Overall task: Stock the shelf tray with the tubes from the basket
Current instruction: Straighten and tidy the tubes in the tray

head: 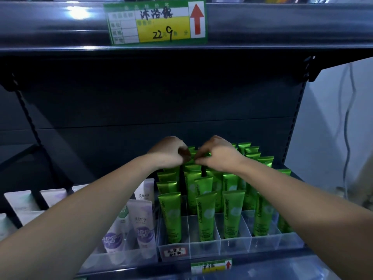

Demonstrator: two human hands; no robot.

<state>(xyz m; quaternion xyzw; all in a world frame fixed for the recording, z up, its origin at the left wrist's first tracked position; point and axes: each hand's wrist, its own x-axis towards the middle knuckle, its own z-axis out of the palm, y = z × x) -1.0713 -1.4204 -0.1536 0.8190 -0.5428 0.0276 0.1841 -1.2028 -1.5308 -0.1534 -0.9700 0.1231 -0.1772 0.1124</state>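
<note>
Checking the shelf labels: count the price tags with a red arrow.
2. The upper price tag hangs on the shelf edge above; the lower price tag sits on the shelf edge under the clear tray. Others may lie out of frame.

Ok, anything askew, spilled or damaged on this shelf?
Nothing stands out. The green tubes stand upright in the clear tray, none spilled or crushed; left hand and right hand pinch tube tops at the back.

Below my left hand [169, 152] and right hand [218, 156] the Chamomile tubes [205, 215] are glossy green with white lettering and a pale round emblem. Left of them, white tubes [142, 225] carry purple patches. Above, the price label [156, 22] is green and yellow with a red arrow.
</note>
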